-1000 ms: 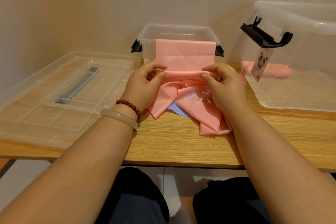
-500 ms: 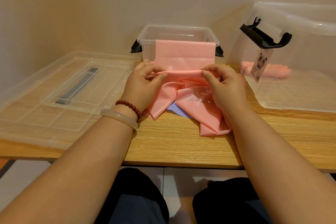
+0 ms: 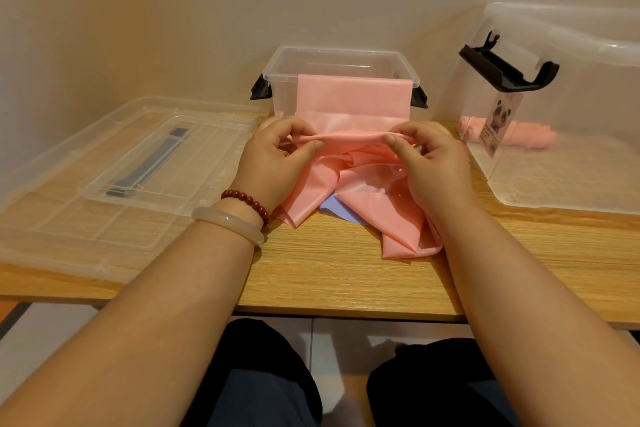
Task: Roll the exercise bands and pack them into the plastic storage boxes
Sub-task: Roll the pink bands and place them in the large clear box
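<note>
A long pink exercise band (image 3: 351, 97) hangs over the front rim of a small clear storage box (image 3: 277, 66) at the back of the wooden table. Its lower part lies crumpled on the table in front of the box. My left hand (image 3: 277, 163) and my right hand (image 3: 433, 166) each pinch a fold of the band, holding it taut between them just in front of the box. A bit of lilac band (image 3: 334, 211) peeks out under the pink one. A rolled pink band (image 3: 530, 137) lies inside the large clear box (image 3: 571, 163) at the right.
A large clear lid (image 3: 45, 218) with a smaller clear lid (image 3: 145, 163) on top of it lies on the left of the table. The big box's black latch (image 3: 502, 69) sticks up at the right. The table's front edge (image 3: 346, 312) runs above my knees.
Both hands have drawn the fold a little toward me and upward, and the pinched fold between them looks tighter and thinner. Boxes and lids have not moved.
</note>
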